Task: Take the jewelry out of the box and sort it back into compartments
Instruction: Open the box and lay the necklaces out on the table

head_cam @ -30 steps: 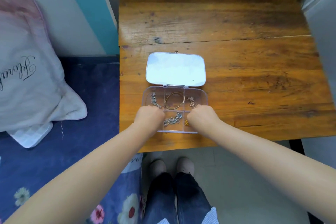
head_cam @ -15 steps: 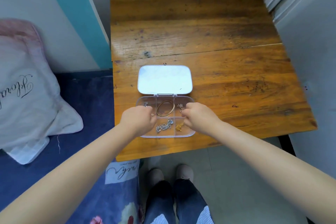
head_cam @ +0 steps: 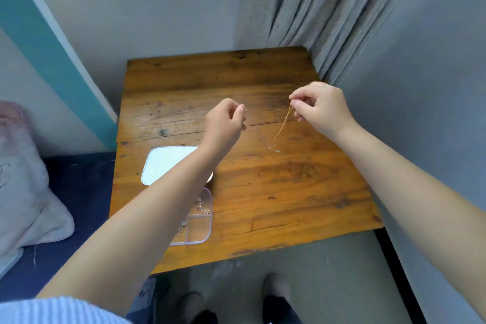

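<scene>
A clear plastic compartment box (head_cam: 207, 218) lies open near the front left of the wooden table (head_cam: 289, 192), its white lid (head_cam: 163, 163) folded back. My left forearm hides most of the compartments. A rose-gold piece (head_cam: 203, 207) and a silver piece (head_cam: 182, 226) still show inside. Both hands are raised above the table's middle, away from the box. My right hand (head_cam: 320, 108) pinches a thin gold chain (head_cam: 282, 123) that hangs down. My left hand (head_cam: 226, 121) is pinched on a faint silver chain (head_cam: 268, 146) whose lower end dangles near the gold one.
A grey curtain (head_cam: 315, 13) hangs at the table's far right corner, with grey wall to the right. A pale pillow (head_cam: 23, 192) lies on dark blue bedding (head_cam: 79, 187) left of the table. My feet (head_cam: 273, 297) stand on the floor below the table's front edge.
Both hands have left the box and risen up and to the right, each with a chain pinched in it. The view has tilted upward, and the box now sits lower left.
</scene>
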A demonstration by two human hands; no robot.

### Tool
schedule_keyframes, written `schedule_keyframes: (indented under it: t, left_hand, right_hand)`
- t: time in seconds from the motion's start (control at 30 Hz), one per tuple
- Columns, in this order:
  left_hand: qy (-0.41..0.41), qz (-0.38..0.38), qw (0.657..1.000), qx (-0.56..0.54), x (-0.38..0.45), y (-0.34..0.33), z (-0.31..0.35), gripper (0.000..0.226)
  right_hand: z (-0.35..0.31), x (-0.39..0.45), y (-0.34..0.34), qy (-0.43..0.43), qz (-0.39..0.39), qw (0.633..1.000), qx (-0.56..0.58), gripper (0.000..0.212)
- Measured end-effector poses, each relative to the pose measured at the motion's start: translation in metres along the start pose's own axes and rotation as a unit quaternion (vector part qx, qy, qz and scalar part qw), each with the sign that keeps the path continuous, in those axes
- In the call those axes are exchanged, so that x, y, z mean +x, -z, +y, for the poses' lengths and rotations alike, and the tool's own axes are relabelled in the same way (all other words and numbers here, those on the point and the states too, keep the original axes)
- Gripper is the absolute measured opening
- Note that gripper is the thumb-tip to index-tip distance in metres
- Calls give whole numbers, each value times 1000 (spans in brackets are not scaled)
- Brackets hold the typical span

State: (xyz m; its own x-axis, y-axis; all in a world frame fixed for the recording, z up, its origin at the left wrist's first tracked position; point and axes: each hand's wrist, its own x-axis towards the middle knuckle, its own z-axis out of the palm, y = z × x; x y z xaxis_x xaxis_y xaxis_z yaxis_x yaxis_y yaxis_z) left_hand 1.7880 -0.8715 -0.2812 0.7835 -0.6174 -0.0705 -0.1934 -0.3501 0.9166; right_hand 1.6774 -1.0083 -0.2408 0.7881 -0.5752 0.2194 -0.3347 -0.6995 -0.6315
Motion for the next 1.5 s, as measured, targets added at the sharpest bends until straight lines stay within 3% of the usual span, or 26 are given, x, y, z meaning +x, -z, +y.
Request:
schedule_keyframes:
  t: [0.17,0.33,0.47,0.57,0.63,0.8,0.97,1.23,1.4,1.5]
  left_hand:
    - [21,15,998,66,28,-77,1,17]
    - [3,-77,968,237,17,-146,-34,18]
    - [-6,-207,888,411,-13,-192,-78,22]
    - [-184,-247,802,512,-39,-194,-89,13]
    - [-271,-244,770,524,-55,-194,-93,22]
    - [-296,-239,770,513,-83,-202,-109,22]
    - [-260,-217,813,474,-100,-208,-118,18]
    - [-238,-192,819,486,-127,-216,-122,22]
    - [-158,-163,851,473,-140,-199,-118,28]
    - [-113,-125,879,446,-148,-165,-122,26]
  right_hand:
    - [74,17,17,26,-11,999,-21,12]
    - [153,-19,-3,-13,-39,997,-62,15]
    - [213,-77,-35,-62,-122,989,-61,18]
    - [226,-112,-42,-65,-132,988,-41,16]
    - [229,-133,-45,-45,-125,991,-31,13]
    - [234,-172,-49,-2,-92,995,-40,11]
    - [232,-198,-61,-35,-57,996,-65,16]
    - [225,-216,-64,-66,-56,992,-87,21]
    - [207,-206,-59,-82,-39,993,-70,19]
    - [177,-195,-69,-44,-42,997,-48,16]
